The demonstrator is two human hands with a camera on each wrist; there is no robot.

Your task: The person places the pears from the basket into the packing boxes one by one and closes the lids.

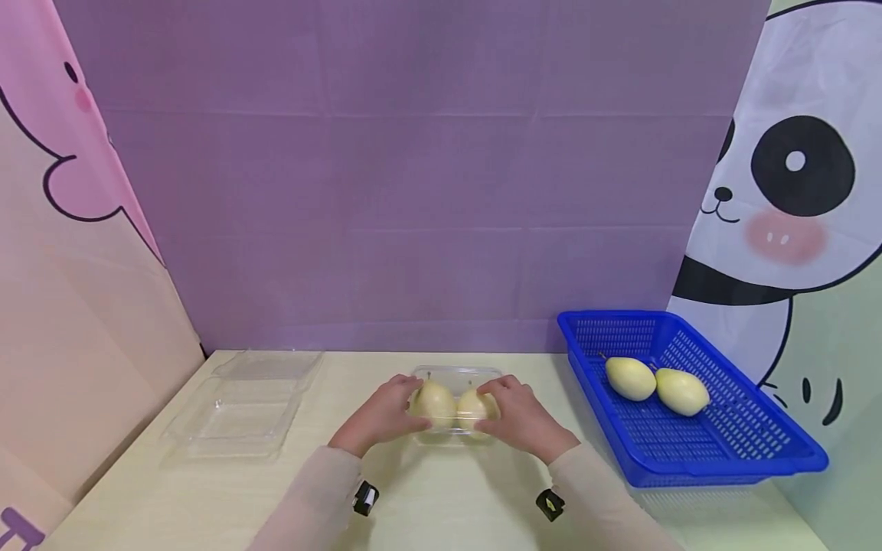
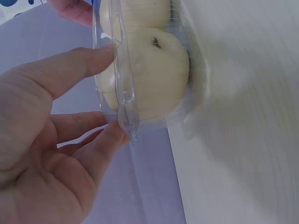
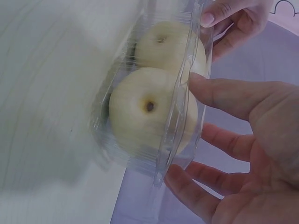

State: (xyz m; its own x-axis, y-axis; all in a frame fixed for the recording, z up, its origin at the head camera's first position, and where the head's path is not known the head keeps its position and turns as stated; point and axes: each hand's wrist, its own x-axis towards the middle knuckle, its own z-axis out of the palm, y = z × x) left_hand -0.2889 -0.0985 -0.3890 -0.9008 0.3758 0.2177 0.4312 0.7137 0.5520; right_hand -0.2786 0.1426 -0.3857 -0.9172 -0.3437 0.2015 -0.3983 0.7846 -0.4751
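A clear plastic clamshell box (image 1: 457, 370) holds two pale yellow pears, one on the left (image 1: 436, 404) and one on the right (image 1: 472, 405). Its lid lies over the fruit, with the two rims close together in both wrist views. My left hand (image 1: 381, 415) grips the box's left end, thumb on the near side and fingers farther back. At the opposite end, my right hand (image 1: 527, 419) holds it the same way. The left wrist view shows the thumb and fingers at the rim (image 2: 125, 88). Through the plastic in the right wrist view, a pear's (image 3: 149, 112) dark blossom end shows.
On the table's left lies another clear plastic box (image 1: 237, 417), opened out. A blue basket (image 1: 606, 436) with two more pears (image 1: 630, 379) stands at the right. Behind the pale table (image 1: 441, 505) hangs a purple cloth (image 1: 427, 191).
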